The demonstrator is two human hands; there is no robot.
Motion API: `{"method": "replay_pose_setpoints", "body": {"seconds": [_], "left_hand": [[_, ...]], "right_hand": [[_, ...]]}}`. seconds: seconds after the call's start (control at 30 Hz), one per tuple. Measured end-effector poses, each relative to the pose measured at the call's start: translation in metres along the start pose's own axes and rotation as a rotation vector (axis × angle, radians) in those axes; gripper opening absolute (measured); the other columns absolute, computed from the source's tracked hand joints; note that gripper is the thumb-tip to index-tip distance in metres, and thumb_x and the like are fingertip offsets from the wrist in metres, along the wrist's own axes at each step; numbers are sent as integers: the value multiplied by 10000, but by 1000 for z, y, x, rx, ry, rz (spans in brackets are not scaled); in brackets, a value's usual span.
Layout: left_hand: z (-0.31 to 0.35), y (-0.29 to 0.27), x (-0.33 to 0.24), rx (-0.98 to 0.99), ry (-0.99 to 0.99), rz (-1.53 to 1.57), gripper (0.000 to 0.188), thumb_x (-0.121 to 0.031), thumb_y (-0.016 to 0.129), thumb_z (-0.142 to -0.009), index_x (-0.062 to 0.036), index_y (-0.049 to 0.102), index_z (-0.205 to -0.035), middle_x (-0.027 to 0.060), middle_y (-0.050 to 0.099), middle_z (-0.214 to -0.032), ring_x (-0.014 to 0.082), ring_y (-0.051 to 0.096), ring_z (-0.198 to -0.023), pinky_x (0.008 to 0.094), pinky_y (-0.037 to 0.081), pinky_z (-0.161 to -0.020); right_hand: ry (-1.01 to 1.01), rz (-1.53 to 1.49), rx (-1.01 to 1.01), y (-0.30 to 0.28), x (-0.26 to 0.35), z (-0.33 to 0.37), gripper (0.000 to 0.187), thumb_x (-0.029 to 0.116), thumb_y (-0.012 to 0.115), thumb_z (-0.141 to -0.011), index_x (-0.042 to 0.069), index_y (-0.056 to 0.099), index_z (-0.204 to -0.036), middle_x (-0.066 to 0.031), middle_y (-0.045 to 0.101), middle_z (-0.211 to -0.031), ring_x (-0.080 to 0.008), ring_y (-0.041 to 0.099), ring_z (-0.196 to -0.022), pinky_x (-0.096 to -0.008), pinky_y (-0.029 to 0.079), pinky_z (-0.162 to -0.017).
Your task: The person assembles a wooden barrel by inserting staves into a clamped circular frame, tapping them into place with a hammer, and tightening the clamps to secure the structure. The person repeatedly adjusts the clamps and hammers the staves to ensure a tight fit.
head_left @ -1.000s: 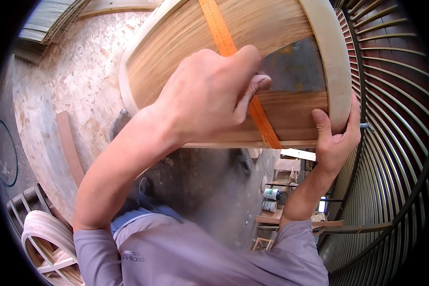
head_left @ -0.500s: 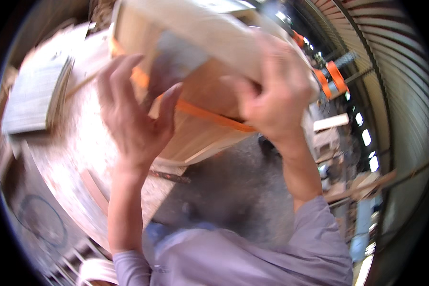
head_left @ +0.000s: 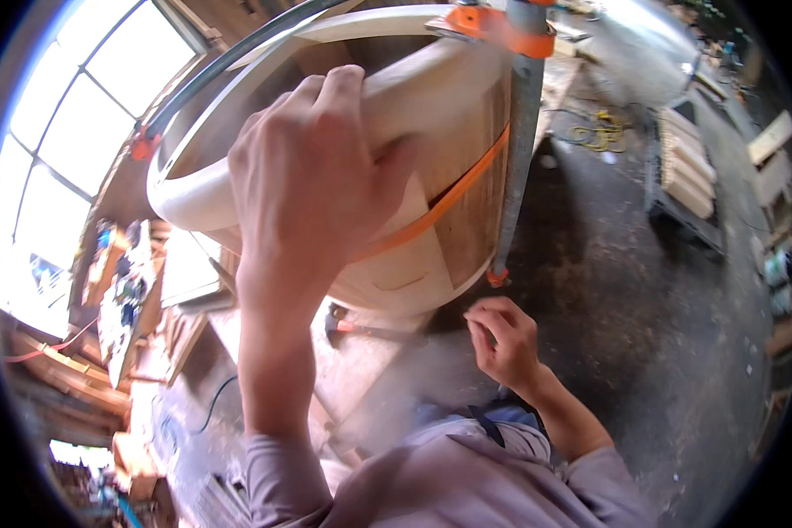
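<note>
A rounded wooden frame (head_left: pixel 194 198) with a thick pale rim stands on the bench before me. My left hand (head_left: pixel 312 163) is closed over this rim, fingers on top and thumb on the near side. An orange strap (head_left: pixel 409 227) runs around the frame's side. A pipe clamp with orange jaws (head_left: pixel 521 132) stands along its right side, and another bar clamp (head_left: pixel 238 55) spans its top left. Low and right of the frame, apart from it, is my right hand (head_left: pixel 504 341), its fingers curled to the thumb. Whether anything is pinched there is hidden.
A hammer (head_left: pixel 336 326) lies on the bench (head_left: pixel 361 361) below the frame. Stacked pale wood pieces (head_left: pixel 688 167) sit on a dark low carrier at right. A yellow cord (head_left: pixel 603 132) is coiled on the floor. A large window (head_left: pixel 70 114) is at left.
My view has turned, bringing the window in. My right hand has left the frame and dropped low with fingers curled. My left hand, previously spread near the frame, now grips its rim.
</note>
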State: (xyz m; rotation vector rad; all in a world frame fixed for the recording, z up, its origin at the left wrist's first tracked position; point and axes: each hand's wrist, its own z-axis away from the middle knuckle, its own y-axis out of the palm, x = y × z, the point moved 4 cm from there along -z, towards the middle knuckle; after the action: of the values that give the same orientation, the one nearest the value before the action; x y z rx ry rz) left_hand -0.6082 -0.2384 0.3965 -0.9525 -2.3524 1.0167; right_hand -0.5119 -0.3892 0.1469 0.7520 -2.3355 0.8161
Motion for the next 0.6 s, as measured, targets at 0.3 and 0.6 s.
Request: {"method": "replay_pose_setpoints", "body": {"seconds": [0.3, 0.6], "left_hand": [[-31, 49, -62, -260, -288, -488, 581, -575, 810, -625, -105, 672, -938, 89, 708, -776, 295, 703, -745, 399, 534, -692], [-34, 57, -62, -329, -162, -250, 411, -281, 757, -749, -52, 721, -1088, 66, 739, -917, 168, 701, -857, 304, 531, -798]], "right_hand": [[450, -219, 161, -46, -116, 121, 94, -29, 670, -786, 27, 660, -861, -153, 655, -812, -346, 646, -727, -399, 534, -645], [555, -308, 155, -32, -204, 127, 106, -55, 651, -790, -1, 659, -881, -170, 647, -809, -355, 641, -713, -396, 517, -630]]}}
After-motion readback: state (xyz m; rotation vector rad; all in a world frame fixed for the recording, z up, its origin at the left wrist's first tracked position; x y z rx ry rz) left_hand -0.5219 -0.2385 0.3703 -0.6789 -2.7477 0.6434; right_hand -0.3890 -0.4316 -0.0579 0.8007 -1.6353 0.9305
